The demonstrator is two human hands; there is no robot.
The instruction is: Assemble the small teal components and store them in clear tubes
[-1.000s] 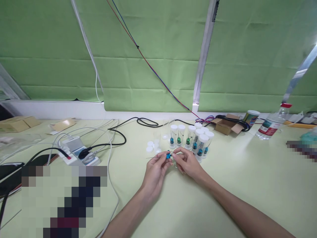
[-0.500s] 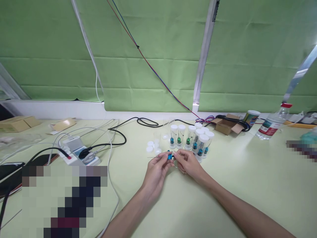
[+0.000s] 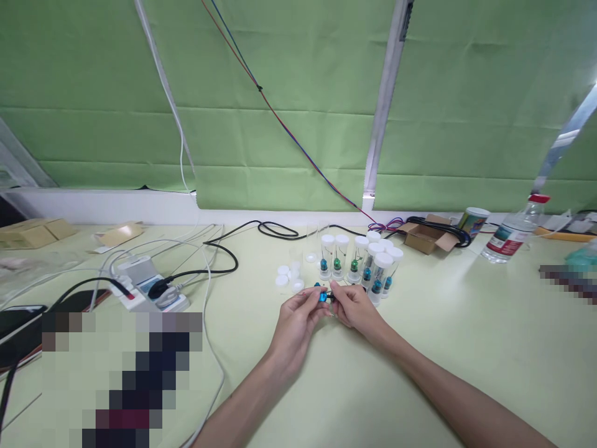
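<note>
Between my hands is a small blue part (image 3: pixel 322 297) with a thin wire by it; its exact kind is too small to tell. My left hand (image 3: pixel 298 317) pinches the blue part with thumb and fingers. A short black piece (image 3: pixel 331 296) sticks out of its right side, and my right hand (image 3: pixel 352 305) has its fingers closed on that. Just beyond my hands stand several clear tubes with white caps (image 3: pixel 342 239), holding blue or green parts with wires. Loose white caps (image 3: pixel 282 280) lie to the left of them, near an uncapped clear tube (image 3: pixel 295 258).
A power strip (image 3: pixel 163 298) with plugs and tangled cables takes up the left side. Behind the tubes runs a black cable (image 3: pixel 280 233). An open cardboard box (image 3: pixel 426 236), a can (image 3: pixel 474 221) and a water bottle (image 3: pixel 513 230) stand at the back right.
The blue part has turned slightly between my fingers and shifted a little to the right. The black piece shows more clearly now. Both arms stay nearly in place.
</note>
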